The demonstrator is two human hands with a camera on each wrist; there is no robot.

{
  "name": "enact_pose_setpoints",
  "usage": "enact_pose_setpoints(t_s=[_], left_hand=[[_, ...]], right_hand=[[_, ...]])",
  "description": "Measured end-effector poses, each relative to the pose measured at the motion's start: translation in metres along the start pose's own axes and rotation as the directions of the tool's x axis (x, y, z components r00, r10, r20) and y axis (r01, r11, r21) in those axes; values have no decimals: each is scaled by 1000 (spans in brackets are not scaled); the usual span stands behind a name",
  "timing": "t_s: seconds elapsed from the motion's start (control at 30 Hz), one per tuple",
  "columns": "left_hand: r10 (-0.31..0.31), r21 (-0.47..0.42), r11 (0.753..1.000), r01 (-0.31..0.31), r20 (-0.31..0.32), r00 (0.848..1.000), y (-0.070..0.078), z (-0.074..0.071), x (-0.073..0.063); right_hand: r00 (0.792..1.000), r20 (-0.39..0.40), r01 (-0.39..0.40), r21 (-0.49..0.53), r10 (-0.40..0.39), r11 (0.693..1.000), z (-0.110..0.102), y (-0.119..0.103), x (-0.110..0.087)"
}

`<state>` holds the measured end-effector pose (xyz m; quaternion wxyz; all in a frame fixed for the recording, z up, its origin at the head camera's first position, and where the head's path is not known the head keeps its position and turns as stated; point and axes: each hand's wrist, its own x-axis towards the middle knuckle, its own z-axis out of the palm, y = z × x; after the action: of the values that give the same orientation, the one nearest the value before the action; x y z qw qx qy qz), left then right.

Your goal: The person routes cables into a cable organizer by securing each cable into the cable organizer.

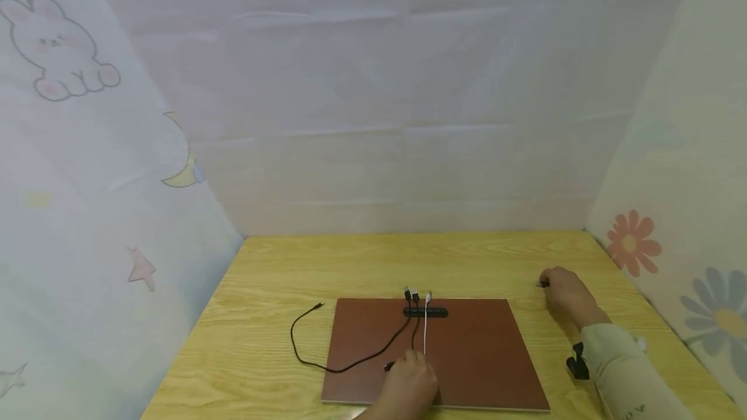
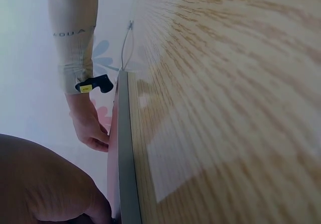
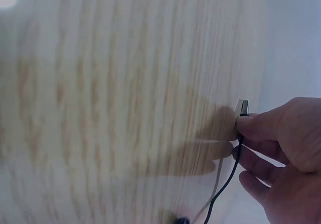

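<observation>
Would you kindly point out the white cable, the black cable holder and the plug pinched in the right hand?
White cable (image 1: 425,330): head view, on the straight stretch of its cord.
Black cable holder (image 1: 438,312): head view, on the uncovered end of its strip.
Plug (image 3: 245,106): right wrist view, on its metal tip.

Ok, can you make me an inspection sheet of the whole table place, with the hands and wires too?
Surface: wooden table with a brown board on it.
Job's things: black clip strip near the board's far edge.
Clutter: small white bit beside the right sleeve; can't tell what.
Hands: left hand over the board, beside a black plug, grip hidden; right hand pinches a metal-tipped plug.
Cables: two black cables and a white cable at the strip.
Surroundings: pale walls printed with a rabbit and flowers.
</observation>
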<state>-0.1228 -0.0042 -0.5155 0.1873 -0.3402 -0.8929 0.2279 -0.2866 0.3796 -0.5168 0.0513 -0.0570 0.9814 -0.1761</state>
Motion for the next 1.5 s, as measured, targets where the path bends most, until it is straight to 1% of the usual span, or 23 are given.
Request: enact_pose_setpoints(t_s=[0.13, 0.27, 0.37, 0.5, 0.67, 0.77, 0.83, 0.9, 0.97, 1.17, 1.37, 1.4, 1.5], left_hand=[[-3, 7, 1000, 4, -38, 999, 0, -1, 0], [-13, 20, 1000, 15, -57, 998, 1, 0, 0], [-26, 20, 999, 28, -57, 998, 2, 2, 0], [-28, 10, 1000, 29, -23, 999, 1, 1, 1], [-27, -36, 999, 28, 43, 999, -2, -1, -1], [-38, -102, 994, 46, 83, 996, -4, -3, -2], [-50, -145, 987, 64, 98, 994, -6, -4, -3], [-64, -189, 978, 83, 103, 993, -9, -6, -3], [-74, -215, 972, 95, 101, 992, -11, -7, -4], [-80, -232, 968, 98, 90, 993, -15, -7, -6], [-70, -251, 964, 91, 92, 993, -16, -4, -5], [-71, -258, 962, 94, 96, 993, -16, -4, -5], [-78, -303, 946, 118, 139, 987, -18, -5, -4]], right_hand=[[1000, -5, 2, -2, -2, 1000, -1, 3, -1], [1000, -2, 8, -15, -8, 1000, -5, 3, 1], [1000, 8, 28, -40, -28, 999, -13, 0, 4], [999, 21, 42, -52, -41, 998, -29, -9, 5], [998, 13, 54, -46, -54, 997, -51, -27, -4], [998, 1, 65, -20, -65, 998, -63, -39, -11], [997, -14, 75, -3, -75, 997, -70, -47, -16], [995, -39, 91, 11, -91, 996, -76, -56, -20], [992, -59, 110, 21, -108, 994, -82, -65, -23], [985, -111, 144, 77, -135, 987, -93, -92, -27], [977, -151, 168, 108, -151, 980, -98, -111, -30], [976, -156, 173, 111, -154, 979, -98, -114, -30], [975, -165, 174, 133, -151, 976, -99, -124, -33]])
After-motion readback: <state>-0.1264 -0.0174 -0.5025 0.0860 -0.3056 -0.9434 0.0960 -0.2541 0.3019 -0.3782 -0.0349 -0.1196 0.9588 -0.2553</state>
